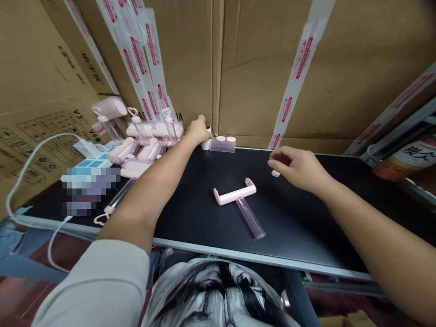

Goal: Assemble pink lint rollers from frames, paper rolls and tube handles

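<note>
My left hand [198, 130] reaches to the back edge of the table, against a white cylinder [206, 145] with a dark open top. Its fingers are bent and closed there, and what they hold, if anything, is hidden. My right hand [299, 169] hovers over the table's right half, fingers loosely curled with a gap above the thumb. Just under that thumb shows a small pale pink piece [275, 173]; I cannot tell whether they touch. Between the hands lies a pale pink U-shaped handle frame [235, 194], with a clear pinkish tube [251, 219] extending from it toward me.
Pink rollers and clear-tubed parts [146, 143] are piled at the left. Beside them are a power strip [90, 163] and a white cable [25, 170]. A clear holder with two pink round caps [222, 144] stands at the back. Cardboard [252, 77] walls the rear; a bottle [408, 159] lies at right.
</note>
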A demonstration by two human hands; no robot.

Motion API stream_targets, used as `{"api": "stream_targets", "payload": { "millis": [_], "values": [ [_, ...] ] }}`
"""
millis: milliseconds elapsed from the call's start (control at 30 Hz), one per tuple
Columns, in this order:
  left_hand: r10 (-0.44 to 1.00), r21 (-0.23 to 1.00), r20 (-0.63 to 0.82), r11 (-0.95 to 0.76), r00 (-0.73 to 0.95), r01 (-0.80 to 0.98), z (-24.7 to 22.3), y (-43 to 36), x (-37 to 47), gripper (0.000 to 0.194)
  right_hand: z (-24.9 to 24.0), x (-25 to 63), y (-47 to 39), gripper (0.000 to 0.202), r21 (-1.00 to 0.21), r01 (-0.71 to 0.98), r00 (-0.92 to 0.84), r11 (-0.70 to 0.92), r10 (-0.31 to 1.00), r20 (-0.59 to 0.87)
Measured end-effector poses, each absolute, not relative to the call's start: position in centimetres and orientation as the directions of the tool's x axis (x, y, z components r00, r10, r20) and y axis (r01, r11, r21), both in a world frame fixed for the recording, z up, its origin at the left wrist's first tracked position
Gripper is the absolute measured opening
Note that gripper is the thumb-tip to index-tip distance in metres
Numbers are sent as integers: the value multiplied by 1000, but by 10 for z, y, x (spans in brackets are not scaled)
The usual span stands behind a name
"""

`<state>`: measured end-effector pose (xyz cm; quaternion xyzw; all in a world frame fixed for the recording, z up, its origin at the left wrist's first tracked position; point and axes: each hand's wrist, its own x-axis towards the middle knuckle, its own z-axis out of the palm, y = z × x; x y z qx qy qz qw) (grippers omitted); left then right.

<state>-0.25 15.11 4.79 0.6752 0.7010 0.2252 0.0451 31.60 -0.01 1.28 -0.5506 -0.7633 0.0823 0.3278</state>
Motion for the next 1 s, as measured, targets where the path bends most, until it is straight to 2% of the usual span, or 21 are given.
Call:
{"api": "stream_targets", "payload": {
  "millis": [67,133,200,233,267,367,433,533,633,767,833,900,1000],
  "values": [
    [955,350,277,7,-110,937,50,140,3,79,13,311,-5,22,-475,785,-206,398,891,406],
    [920,305,378,-17,-105,952,53,118,13,72,15,304,-13,21,-455,783,-251,424,885,392],
    [882,229,470,-158,33,961,53,84,26,55,18,298,-20,20,-427,782,-304,454,876,374],
    [879,195,452,-264,152,945,51,65,33,42,20,298,-23,20,-410,785,-322,464,871,370],
    [884,183,370,-373,288,910,48,45,40,36,23,298,-24,20,-390,794,-325,466,868,376],
    [868,267,-61,-462,493,846,35,-6,56,59,30,311,-21,20,-337,854,-230,396,869,437],
    [810,289,-195,-491,552,822,27,-26,59,58,33,325,-13,19,-329,896,-134,300,886,443],
    [794,343,-201,-492,574,800,22,-31,52,42,32,342,1,21,-347,918,-60,192,932,358],
    [840,449,-142,-417,524,790,23,-19,36,28,24,352,13,22,-324,928,-72,183,942,327],
    [838,623,-143,-337,527,706,19,-7,11,31,4,353,26,33,-280,933,-162,226,959,234],
    [817,677,-174,-307,550,669,16,-6,3,33,-4,347,30,28,-264,930,-214,257,960,180],
    [796,682,-193,-312,574,662,13,-6,1,35,-7,335,36,20,-247,925,-249,289,952,179],
    [769,651,-198,-360,608,668,12,-7,5,37,4,307,53,24,-225,913,-282,339,926,252]
  ]
}}
